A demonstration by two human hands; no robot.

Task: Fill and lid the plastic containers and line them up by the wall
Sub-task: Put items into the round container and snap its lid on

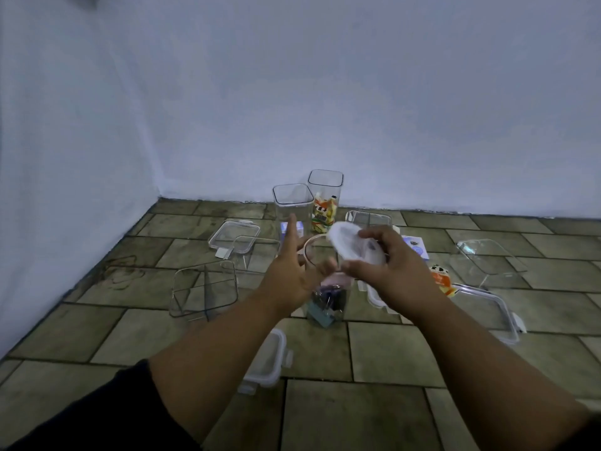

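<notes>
Round lid [351, 243]: white, tilted, held above the floor's middle, just over the round container's mouth.
Right hand [392, 270]: your grip is grasping the round lid, thumb and fingers curled round its edge.
Left hand [292, 270]: your grip is released, fingers spread, close beside the round container's rim; contact cannot be told.
Round container [325, 304]: clear and upright between your hands, with dark items inside.
Tall containers: two stand unlidded at the floor's far edge by the wall [325, 92]; the empty one [289, 203] is just beside the one holding snack packets [325, 206].
Square container [203, 288]: clear and unlidded, left of your left hand.
Floor [390, 353]: tiled; a clip lid [487, 309] lies to the right.
</notes>
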